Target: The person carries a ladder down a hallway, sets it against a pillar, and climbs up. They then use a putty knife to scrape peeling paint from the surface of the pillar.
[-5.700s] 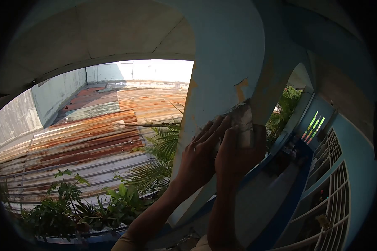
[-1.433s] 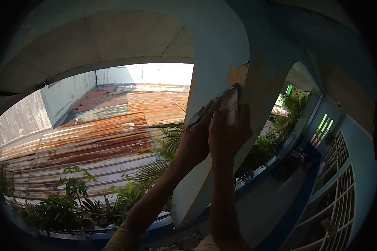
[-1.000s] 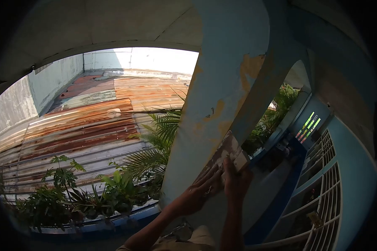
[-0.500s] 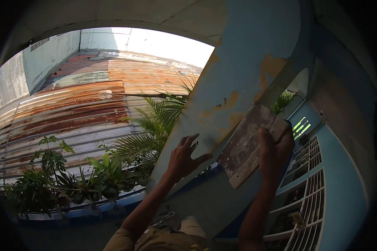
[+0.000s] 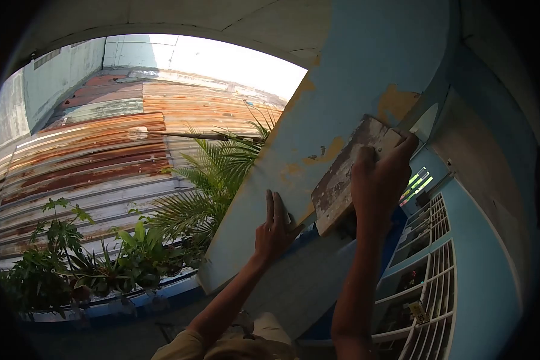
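Note:
My right hand (image 5: 383, 177) is closed around a broad, flat scraper (image 5: 341, 180), thumb along its front and fingers behind. Its blade is brown-grey with pale smears, and a lighter strip runs along the gripped edge. The scraper overlaps the light-blue column (image 5: 294, 138), which slants up through the view and carries ochre patches where the paint differs. My left hand (image 5: 274, 230) lies with its fingers stretched out against the lower part of that column. A small dark patch shows between its thumb and fingers.
Leafy plants (image 5: 132, 252) line a ledge at the left, with palm fronds (image 5: 213, 168) just beyond the column. Behind them spreads a rusty corrugated roof (image 5: 84, 156). Barred windows (image 5: 423, 288) sit in a blue wall (image 5: 483, 252) at the right.
My right hand has lifted the scraper higher, up over the column's patched area. My left hand has moved right and down, its fingers now laid against the column.

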Available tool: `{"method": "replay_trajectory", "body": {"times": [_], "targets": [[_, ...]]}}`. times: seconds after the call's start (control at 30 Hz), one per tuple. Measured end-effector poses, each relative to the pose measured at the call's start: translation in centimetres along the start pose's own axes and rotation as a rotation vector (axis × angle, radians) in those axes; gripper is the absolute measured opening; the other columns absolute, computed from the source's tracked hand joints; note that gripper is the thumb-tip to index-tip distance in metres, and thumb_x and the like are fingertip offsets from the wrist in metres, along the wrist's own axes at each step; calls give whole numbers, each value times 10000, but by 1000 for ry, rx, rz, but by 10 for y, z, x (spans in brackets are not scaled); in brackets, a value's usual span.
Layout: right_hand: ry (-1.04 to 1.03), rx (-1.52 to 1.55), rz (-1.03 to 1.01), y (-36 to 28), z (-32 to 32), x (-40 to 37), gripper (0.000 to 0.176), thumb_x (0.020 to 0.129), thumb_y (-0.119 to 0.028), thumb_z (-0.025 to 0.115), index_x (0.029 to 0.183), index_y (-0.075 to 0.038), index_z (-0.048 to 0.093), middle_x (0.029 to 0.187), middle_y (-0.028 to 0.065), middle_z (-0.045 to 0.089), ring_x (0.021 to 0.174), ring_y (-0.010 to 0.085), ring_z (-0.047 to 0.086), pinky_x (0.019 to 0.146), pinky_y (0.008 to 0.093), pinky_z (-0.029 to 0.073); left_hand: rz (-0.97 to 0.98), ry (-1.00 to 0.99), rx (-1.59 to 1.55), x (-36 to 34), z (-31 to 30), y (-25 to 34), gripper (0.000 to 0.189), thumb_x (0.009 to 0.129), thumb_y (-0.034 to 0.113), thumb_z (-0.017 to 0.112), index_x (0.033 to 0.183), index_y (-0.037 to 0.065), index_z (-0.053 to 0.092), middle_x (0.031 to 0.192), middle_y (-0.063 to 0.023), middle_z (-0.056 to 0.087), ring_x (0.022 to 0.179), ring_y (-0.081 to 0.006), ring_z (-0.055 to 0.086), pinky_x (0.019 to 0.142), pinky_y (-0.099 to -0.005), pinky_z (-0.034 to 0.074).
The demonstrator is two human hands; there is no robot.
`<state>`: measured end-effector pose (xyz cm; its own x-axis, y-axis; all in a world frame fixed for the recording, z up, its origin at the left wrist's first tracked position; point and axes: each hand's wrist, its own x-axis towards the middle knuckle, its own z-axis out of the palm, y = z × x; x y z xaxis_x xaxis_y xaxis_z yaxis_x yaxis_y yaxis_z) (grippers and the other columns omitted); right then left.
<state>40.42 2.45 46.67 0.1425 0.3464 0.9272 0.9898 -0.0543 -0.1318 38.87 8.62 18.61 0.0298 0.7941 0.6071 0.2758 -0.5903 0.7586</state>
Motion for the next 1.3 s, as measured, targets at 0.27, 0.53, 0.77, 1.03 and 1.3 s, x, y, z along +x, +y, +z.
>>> {"method": "replay_trajectory", "body": {"times": [0.27,0.53,0.77,1.03,1.3], "targets": [[-36,76,196,-10,9,-23,436,847,-33,556,1253,40,416,1146,290,583,1051,449,676,930,545,543,22,-14,17,-1,2,-5,1129,788,411,858,1597,-37,212,1635,-315,262,980,-408,734,631,-418,625],[17,188,169,2,32,-27,464,871,-33,574,1278,42,363,1072,337,596,918,505,700,798,564,587,-29,-62,-92,-5,-20,5,973,830,256,820,1592,-6,275,1635,-283,296,1059,-416,712,731,-433,629],[103,240,131,8,47,-48,455,870,-1,557,1275,37,354,1086,323,607,900,462,723,756,525,612,-327,-136,-551,-40,-82,-2,700,846,345,849,1394,4,577,1425,-211,590,1014,-258,742,845,-385,584],[-15,387,228,17,12,-72,486,884,-29,562,1336,50,404,1154,309,589,999,448,704,843,514,619,36,-16,-274,-31,-112,76,737,804,391,883,1394,66,586,1401,-150,608,971,-255,741,725,-371,599],[-3,278,3,8,18,-60,557,865,-10,578,1384,12,378,1210,322,593,1059,512,674,881,550,578,264,-111,-62,41,-94,108,841,775,231,808,1522,80,454,1527,-164,522,1051,-352,735,738,-443,625]]}}
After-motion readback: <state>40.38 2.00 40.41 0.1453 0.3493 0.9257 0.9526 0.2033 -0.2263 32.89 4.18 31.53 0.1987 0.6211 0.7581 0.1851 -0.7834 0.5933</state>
